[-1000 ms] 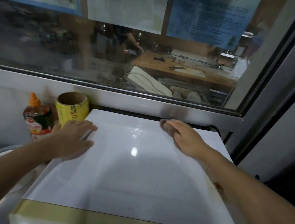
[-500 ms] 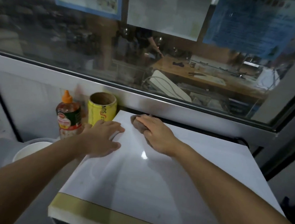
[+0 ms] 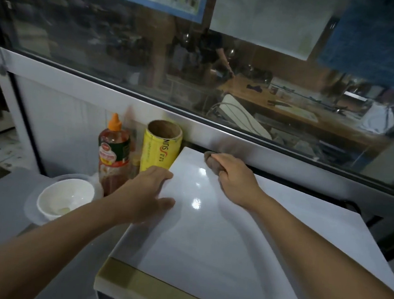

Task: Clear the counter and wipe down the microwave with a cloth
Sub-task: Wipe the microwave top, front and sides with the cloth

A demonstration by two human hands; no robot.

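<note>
The right hand (image 3: pixel 235 176) is pressing a brownish cloth (image 3: pixel 211 161) down on the white microwave (image 3: pixel 219 234) top, at its far left corner, just below the window sill. The fingers are curling over the cloth, pinning it to the surface; only the cloth's far end is showing past the fingertips. Whether the thumb is wrapping under it cannot be told.

The left hand (image 3: pixel 148 192) is lying flat on the left edge of the microwave top, fingers spread and straight, thumb stretching out onto the glossy surface, holding nothing. The two hands are sitting near each other but apart, with bright reflections of a lamp shining on the top between them.

A yellowish strip is running along the near front edge of the microwave.

Just left of the microwave, a yellow can (image 3: pixel 161 152) is standing upright against the wall, its top open, touching or nearly touching the microwave's side. Beside it to the left, a sauce bottle (image 3: pixel 113 151) with an orange cap is standing upright. Nearer the camera, a white bowl (image 3: pixel 65 198) is sitting on the grey counter (image 3: pixel 3 206), inside what looks like a clear plastic lid or dish, with a small pale scrap lying in it.

Behind everything, a wide window (image 3: pixel 197 78) is showing a dim room with a wooden table, and papers are hanging on the glass.
</note>
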